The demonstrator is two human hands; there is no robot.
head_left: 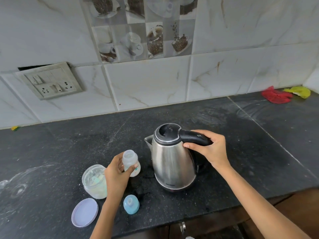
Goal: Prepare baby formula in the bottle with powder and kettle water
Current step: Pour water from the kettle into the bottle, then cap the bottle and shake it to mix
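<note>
A small clear baby bottle [129,159] with no cap stands on the black counter [69,149]; my left hand [116,175] grips its lower body. A steel kettle [170,163] with a black lid stands upright just right of the bottle, spout toward it. My right hand [209,147] grips the kettle's black handle. An open clear jar of pale powder [94,181] sits left of my left hand, a scoop lying inside. The bottle's blue teat cap [131,204] stands near the counter's front edge.
The jar's lilac lid [84,213] lies flat at the front left. A red cloth [276,96] and a yellow one [299,92] lie at the far right by the tiled wall. A switch and socket plate [51,81] is on the wall at left.
</note>
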